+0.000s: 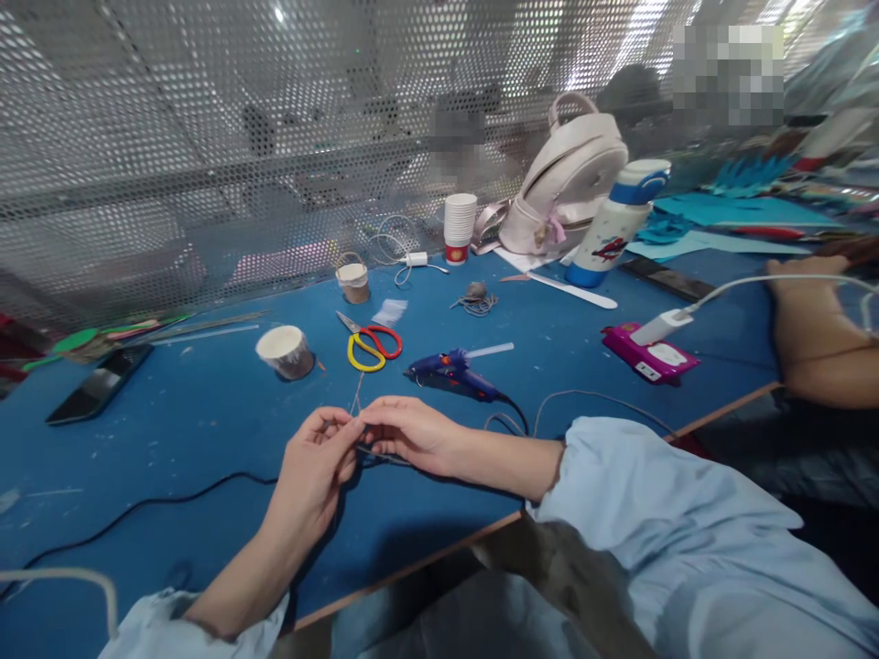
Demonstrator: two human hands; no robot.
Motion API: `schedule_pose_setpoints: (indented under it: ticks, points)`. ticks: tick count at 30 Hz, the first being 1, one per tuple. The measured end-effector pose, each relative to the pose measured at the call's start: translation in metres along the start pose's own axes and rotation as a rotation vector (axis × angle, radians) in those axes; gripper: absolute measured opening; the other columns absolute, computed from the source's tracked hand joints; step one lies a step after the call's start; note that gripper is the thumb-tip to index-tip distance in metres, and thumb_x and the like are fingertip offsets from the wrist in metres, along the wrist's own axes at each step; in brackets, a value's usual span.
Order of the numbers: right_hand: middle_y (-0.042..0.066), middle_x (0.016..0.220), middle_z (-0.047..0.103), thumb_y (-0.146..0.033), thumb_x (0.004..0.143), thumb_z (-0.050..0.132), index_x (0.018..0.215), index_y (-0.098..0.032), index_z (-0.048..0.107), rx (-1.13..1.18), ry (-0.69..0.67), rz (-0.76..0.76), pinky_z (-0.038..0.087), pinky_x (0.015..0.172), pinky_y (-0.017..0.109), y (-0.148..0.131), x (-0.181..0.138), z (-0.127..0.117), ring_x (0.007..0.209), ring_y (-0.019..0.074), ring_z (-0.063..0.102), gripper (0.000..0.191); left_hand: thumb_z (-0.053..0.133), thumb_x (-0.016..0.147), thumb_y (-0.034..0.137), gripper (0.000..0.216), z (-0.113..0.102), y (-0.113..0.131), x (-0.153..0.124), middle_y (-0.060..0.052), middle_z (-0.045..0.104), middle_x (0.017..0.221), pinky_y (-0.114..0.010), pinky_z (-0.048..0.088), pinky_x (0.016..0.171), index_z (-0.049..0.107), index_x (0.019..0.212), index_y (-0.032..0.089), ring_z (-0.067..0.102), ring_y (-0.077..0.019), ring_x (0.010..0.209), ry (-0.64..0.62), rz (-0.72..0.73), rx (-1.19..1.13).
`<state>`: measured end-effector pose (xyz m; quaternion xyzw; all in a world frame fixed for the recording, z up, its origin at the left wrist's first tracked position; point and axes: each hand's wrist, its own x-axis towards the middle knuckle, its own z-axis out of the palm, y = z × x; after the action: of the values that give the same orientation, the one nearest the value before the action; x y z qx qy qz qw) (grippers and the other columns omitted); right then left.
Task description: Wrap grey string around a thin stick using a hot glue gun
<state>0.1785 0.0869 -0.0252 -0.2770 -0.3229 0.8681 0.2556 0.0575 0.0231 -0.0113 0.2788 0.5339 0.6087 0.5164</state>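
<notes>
My left hand point(312, 471) and my right hand point(412, 436) meet over the blue table point(206, 540), their fingertips pinched together. Between them is a thin greyish string point(358, 392), one bit sticking up past the fingers and more trailing under my right hand. Just beyond lie scissors point(371, 346) with one yellow and one red handle. To the right of these rests a blue glue gun point(453, 368) with a clear glue stick in its back. A small wrapped paper cup point(286, 351) stands to the left. Farther back sits a small cup with a loop handle point(353, 282).
A string bundle point(476, 298), stacked paper cups point(460, 229), a bottle point(614, 224) and a backpack point(567, 188) stand or lie farther back. A phone point(100, 383) is at left, a magenta pack point(649, 352) at right. Another person's arm point(817, 329) rests at far right.
</notes>
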Motion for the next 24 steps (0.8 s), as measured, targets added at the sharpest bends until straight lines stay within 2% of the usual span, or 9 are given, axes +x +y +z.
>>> schedule_pose_setpoints:
  ticks: [8,12,19,24]
  points:
    - [-0.004,0.057,0.057,-0.022,0.058,0.075,0.066,-0.014,0.061,0.001,0.039,-0.043,0.040,0.058,0.021,0.0003,-0.0003,0.0009,0.056,0.0074,0.053,0.018,0.081,0.054,0.023,0.031,0.0010,0.0016,-0.0021,0.009,0.050,0.054,-0.014,0.018,0.034,0.056,0.071,0.016,0.030,0.0005,0.035,0.003,-0.025,0.012]
    - [-0.003,0.055,0.056,-0.025,0.059,0.075,0.065,-0.014,0.061,-0.024,0.031,-0.088,0.038,0.057,0.021,0.0015,-0.0020,0.0010,0.056,0.0079,0.053,0.019,0.081,0.054,0.024,0.031,0.0000,0.0021,-0.0009,0.010,0.044,0.050,-0.014,0.017,0.034,0.055,0.070,0.016,0.028,0.0005,0.034,0.019,-0.038,-0.005]
    - [-0.003,0.053,0.055,-0.028,0.058,0.077,0.064,-0.013,0.061,-0.046,0.037,-0.079,0.038,0.056,0.021,0.0019,-0.0039,0.0022,0.053,0.0070,0.050,0.022,0.082,0.054,0.028,0.034,-0.0010,0.0012,0.0017,0.012,0.035,0.040,-0.013,0.016,0.034,0.051,0.062,0.016,0.025,-0.0002,0.033,0.037,-0.038,-0.021]
    - [-0.003,0.053,0.055,-0.028,0.059,0.076,0.065,-0.013,0.061,-0.055,0.028,-0.084,0.037,0.056,0.021,0.0026,-0.0031,0.0021,0.054,0.0072,0.051,0.022,0.081,0.057,0.031,0.032,-0.0016,-0.0008,0.0008,0.007,0.047,0.041,-0.014,0.022,0.034,0.055,0.063,0.015,0.035,-0.0025,0.034,0.038,-0.019,0.025]
